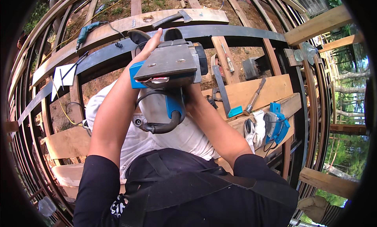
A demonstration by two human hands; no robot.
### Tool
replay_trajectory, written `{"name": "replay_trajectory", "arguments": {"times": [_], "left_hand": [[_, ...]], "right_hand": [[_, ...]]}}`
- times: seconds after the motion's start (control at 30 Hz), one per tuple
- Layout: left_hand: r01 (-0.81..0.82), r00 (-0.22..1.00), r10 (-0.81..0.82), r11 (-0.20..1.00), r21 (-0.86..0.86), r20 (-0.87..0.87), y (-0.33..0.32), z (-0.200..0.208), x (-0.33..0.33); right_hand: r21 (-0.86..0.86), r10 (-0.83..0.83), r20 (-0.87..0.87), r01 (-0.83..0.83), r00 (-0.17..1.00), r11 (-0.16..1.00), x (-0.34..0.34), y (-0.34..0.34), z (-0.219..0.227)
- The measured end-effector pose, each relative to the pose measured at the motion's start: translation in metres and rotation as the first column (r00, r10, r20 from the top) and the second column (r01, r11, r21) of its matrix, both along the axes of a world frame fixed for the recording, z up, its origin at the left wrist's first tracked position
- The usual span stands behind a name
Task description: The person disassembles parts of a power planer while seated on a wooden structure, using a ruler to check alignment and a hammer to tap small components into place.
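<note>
Because the upturned planer lies between the hands, long axis hard to judge, the left hand holds its left side; the right hand, mostly hidden behind it, cannot be read.

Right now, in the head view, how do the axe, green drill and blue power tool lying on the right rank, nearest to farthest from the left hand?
From the left hand:
1. Axe, just beyond it.
2. Green drill, off to its left.
3. Blue power tool, toward the lower right.
</note>
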State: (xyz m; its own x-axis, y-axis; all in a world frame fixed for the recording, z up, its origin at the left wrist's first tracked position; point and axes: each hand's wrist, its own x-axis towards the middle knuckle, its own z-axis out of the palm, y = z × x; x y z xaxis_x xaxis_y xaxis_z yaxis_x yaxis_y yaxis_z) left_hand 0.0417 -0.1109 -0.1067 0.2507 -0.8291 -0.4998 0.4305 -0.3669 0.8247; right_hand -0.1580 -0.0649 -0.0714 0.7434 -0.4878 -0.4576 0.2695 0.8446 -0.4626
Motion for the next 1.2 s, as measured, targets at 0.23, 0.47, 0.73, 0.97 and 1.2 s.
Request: {"name": "replay_trajectory", "arguments": {"times": [0.23, 0.47, 0.73, 0.97, 1.2], "left_hand": [[-0.014, 1.0, 0.014, 0.999, 0.048, -0.011, 0.01, 0.006, 0.008], [-0.039, 0.999, 0.041, 0.997, 0.066, -0.026, 0.012, 0.017, -0.002], [-0.256, 0.953, 0.118, 0.806, -0.533, -0.279, 0.152, 0.036, -0.022], [-0.339, 0.809, -0.047, 0.777, -0.53, -0.586, 0.226, 0.051, -0.065], [-0.364, 0.725, -0.139, 0.754, -0.546, -0.675, 0.279, 0.05, -0.1]], "right_hand": [[0.041, 0.054, 0.05, -0.056, 0.997, 0.998, 0.005, 0.001, -0.01], [-0.001, 0.088, -0.013, -0.088, 0.996, 0.996, -0.011, -0.009, -0.013], [-0.31, -0.039, 0.057, 0.055, 0.998, 0.949, 0.007, 0.005, -0.008], [-0.671, 0.092, 0.139, 0.025, 0.986, 0.741, 0.058, 0.006, 0.009], [-0.823, 0.333, 0.109, -0.104, 0.937, 0.559, 0.096, 0.053, 0.003]]}}
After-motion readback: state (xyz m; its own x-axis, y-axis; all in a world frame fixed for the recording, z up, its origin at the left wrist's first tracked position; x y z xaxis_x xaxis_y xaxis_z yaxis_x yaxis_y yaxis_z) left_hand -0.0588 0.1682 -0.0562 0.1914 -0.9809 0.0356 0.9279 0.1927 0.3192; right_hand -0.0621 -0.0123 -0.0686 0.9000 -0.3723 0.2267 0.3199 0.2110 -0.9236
